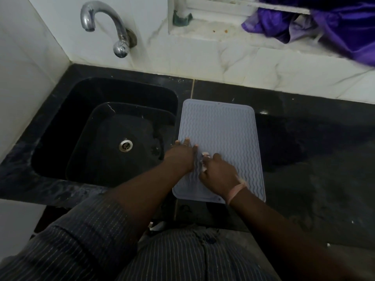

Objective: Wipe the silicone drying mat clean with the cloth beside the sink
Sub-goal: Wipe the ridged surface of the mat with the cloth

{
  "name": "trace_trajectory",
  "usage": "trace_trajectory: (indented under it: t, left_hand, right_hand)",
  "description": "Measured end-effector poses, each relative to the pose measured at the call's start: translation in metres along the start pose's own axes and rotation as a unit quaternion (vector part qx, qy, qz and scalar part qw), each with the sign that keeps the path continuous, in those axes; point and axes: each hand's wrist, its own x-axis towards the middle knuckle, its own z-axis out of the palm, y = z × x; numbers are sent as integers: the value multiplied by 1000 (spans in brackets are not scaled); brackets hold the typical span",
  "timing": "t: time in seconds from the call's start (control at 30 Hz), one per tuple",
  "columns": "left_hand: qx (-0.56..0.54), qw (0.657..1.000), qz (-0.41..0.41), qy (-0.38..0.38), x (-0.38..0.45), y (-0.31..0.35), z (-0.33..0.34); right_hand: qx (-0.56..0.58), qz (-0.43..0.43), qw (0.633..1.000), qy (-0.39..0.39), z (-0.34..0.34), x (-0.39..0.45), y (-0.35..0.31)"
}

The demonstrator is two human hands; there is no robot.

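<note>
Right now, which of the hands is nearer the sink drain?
Left. The left hand presses the mat's sink-side edge, closer to the drain; the right hand sits farther onto the mat.

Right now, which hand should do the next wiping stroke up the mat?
Right. The right hand already has its grip on a small white cloth, on the mat's near part. The left hand lies flat with straight fingers on the mat's sink-side edge, probably steadying it.

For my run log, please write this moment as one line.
stage: wiping | left hand: flat on mat edge by sink | right hand: grips small white cloth on mat
</note>
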Motion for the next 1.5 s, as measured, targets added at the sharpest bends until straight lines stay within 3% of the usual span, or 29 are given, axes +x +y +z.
trace_trajectory:
  t: [0.37, 0.5, 0.6, 0.67, 0.8, 0.9, 1.0, 1.07, 1.17, 1.37, 1.5]
  left_hand:
    - [-2, 1000, -9, -13, 5, 1, 0]
    - [-5, 1000, -2, -12, 5, 1, 0]
    - [-3, 1000, 0, -4, 4, 1, 1]
    - [3, 1000, -1, 5, 3, 2, 1]
    - [2, 1000, -3, 0, 1, 3, -1]
    - [-5, 1000, -1, -4, 1, 4, -2]
    - [-4, 1000, -5, -8, 3, 4, -2]
    - [-6, 1000, -9, -10, 4, 4, -1]
    - [-5, 1000, -9, 1, 4, 3, 1]
    - [1, 1000, -5, 11, 3, 2, 3]
    - [-9, 1000, -7, -12, 4, 4, 0]
  right_hand:
    - [-14, -11, 995, -97, -10, -30, -13]
    - [0, 2, 981, -193, -21, -29, -15]
    - [68, 12, 947, -314, -42, -26, -8]
    - [113, 23, 928, -354, -58, -21, 1]
    - [232, 48, 921, -310, -75, -9, 18]
    - [283, 50, 942, -174, -70, 2, 24]
    - [235, -25, 968, -78, -51, 1, 21]
    - [128, -75, 986, -78, -32, -8, 11]
    - [-7, -40, 997, -58, -2, -26, -2]
    - [17, -45, 995, -84, 3, -50, -7]
    - [169, -22, 970, -172, -7, -51, -4]
